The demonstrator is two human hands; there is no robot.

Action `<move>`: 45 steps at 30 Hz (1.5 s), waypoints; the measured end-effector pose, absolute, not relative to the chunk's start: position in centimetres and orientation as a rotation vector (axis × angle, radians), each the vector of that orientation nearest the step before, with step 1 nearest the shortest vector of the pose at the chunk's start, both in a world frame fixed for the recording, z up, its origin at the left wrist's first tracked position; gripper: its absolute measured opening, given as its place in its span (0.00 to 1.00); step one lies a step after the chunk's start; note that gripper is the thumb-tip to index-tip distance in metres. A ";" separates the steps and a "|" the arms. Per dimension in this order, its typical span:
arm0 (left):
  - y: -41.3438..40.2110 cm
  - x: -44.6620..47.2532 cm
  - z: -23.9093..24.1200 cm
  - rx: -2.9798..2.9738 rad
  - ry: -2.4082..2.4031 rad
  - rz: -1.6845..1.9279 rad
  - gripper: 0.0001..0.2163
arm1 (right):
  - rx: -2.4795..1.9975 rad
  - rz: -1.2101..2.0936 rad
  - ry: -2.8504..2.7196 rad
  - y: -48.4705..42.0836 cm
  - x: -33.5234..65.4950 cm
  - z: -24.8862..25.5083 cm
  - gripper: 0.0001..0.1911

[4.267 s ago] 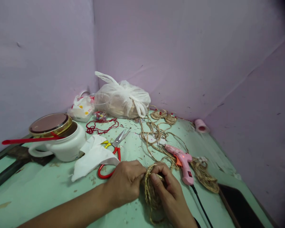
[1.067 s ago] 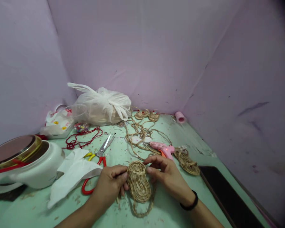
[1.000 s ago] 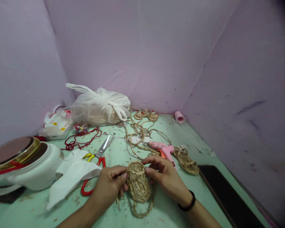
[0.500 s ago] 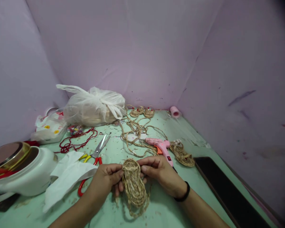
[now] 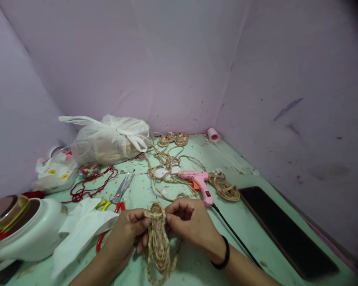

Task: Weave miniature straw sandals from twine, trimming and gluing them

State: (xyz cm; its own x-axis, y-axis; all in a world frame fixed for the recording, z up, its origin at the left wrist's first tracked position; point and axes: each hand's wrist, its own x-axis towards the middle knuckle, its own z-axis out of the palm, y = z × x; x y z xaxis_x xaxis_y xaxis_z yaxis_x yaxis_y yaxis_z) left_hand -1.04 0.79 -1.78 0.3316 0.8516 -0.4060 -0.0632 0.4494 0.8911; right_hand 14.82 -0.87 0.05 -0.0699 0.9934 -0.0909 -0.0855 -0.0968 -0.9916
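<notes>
A small slipper of coiled straw rope (image 5: pixel 159 242) is between my hands, low in the middle of the head view. My left hand (image 5: pixel 134 228) pinches its upper left edge, thumb on the near face. On the upper right edge, my right hand (image 5: pixel 191 218) has thumb and forefinger closed at the rope band across the slipper. A loose rope end loops below it. Beyond my right hand lies a pink glue gun (image 5: pixel 197 180) with a black cord. Scissors (image 5: pixel 121 194) with red and yellow handles rest left of the slipper, partly behind my left hand and white paper (image 5: pixel 83 234).
Loose straw rope (image 5: pixel 167 167) tangles mid-table. Another slipper (image 5: pixel 223 186) lies beside a dark flat slab (image 5: pixel 286 234) on the right. A white plastic bag (image 5: pixel 113 139), small beaded slippers (image 5: pixel 181 139) and a pink spool (image 5: pixel 213 135) stand at the back; a white pot (image 5: pixel 44 230) is left.
The slipper has turned in my hands and looks narrower, its band showing more clearly. The view has shifted, so the tabletop things appear further left.
</notes>
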 end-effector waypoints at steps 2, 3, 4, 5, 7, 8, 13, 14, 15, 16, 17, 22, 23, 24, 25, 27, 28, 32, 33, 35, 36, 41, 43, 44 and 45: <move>0.8 -0.9 -1.8 0.929 1.085 0.740 0.11 | -1.217 1.300 -1.154 -1.0 14.6 0.0 0.01; 0.8 -0.9 -1.8 0.936 1.095 0.754 0.11 | -1.232 1.273 -1.150 -1.0 14.5 0.1 0.01; 0.7 -0.8 -1.8 0.943 1.103 0.769 0.11 | -1.239 1.253 -1.141 -1.0 14.4 0.2 0.02; 0.7 -0.8 -1.8 0.950 1.106 0.783 0.11 | -1.239 1.244 -1.128 -1.1 14.4 0.2 0.02; 0.6 -0.8 -1.7 0.961 1.106 0.801 0.12 | -1.222 1.246 -1.108 -1.1 14.4 0.4 0.02; 0.5 -0.8 -1.8 0.968 1.103 0.805 0.12 | -1.211 1.248 -1.102 -1.1 14.4 0.4 0.03; 0.4 -0.9 -1.8 0.993 1.104 0.815 0.12 | -1.161 1.261 -1.090 -1.2 14.6 0.3 0.04; 0.4 -0.9 -1.8 0.989 1.101 0.816 0.12 | -1.146 1.261 -1.086 -1.3 14.6 0.2 0.04; 0.3 -0.9 -1.9 0.984 1.096 0.818 0.11 | -1.128 1.262 -1.081 -1.3 14.5 0.1 0.05; 0.3 -0.9 -1.9 0.981 1.089 0.821 0.11 | -1.112 1.261 -1.072 -1.4 14.5 0.1 0.05; 0.3 -0.9 -1.9 0.980 1.085 0.828 0.10 | -1.100 1.262 -1.062 -1.4 14.5 0.1 0.06; 0.3 -0.9 -1.8 0.943 1.077 0.855 0.10 | -1.124 1.363 -1.016 -1.2 14.7 0.5 0.04; 0.4 -0.9 -1.8 0.934 1.073 0.856 0.10 | -1.101 1.404 -0.998 -1.1 14.8 0.7 0.06; 0.4 -0.9 -1.7 0.926 1.069 0.858 0.10 | -1.070 1.440 -0.982 -1.0 15.0 0.8 0.08; 0.4 -0.9 -1.7 0.922 1.067 0.861 0.10 | -1.039 1.466 -0.972 -1.0 15.2 0.8 0.10; 0.3 -0.9 -1.6 0.912 1.073 0.859 0.11 | -1.007 1.475 -0.988 -0.8 15.4 0.9 0.10; 0.3 -0.9 -1.6 0.906 1.079 0.857 0.11 | -1.006 1.462 -1.003 -0.8 15.4 0.8 0.10; 0.2 -0.8 -1.5 0.902 1.090 0.858 0.11 | -1.036 1.448 -0.953 -0.7 15.3 0.3 0.13; 0.3 -0.7 -1.5 0.900 1.088 0.860 0.11 | -1.040 1.470 -0.927 -0.7 15.2 0.2 0.14; 0.4 -0.7 -1.5 0.894 1.085 0.863 0.11 | -1.039 1.509 -0.911 -0.7 15.1 0.1 0.15; 0.4 -0.7 -1.5 0.891 1.086 0.865 0.11 | -1.041 1.509 -0.921 -0.7 15.0 0.0 0.15; 0.3 -0.7 -1.6 0.926 1.088 0.861 0.12 | -1.071 1.412 -1.010 -0.9 15.1 0.3 0.14; 0.2 -0.8 -1.8 0.960 1.078 0.857 0.12 | -1.054 1.415 -1.038 -0.9 15.2 0.3 0.14; 0.1 -0.8 -1.9 0.973 1.072 0.857 0.12 | -1.044 1.419 -1.053 -0.9 15.2 0.3 0.15; 0.0 -0.9 -2.1 0.983 1.067 0.857 0.11 | -1.034 1.420 -1.068 -0.9 15.2 0.3 0.15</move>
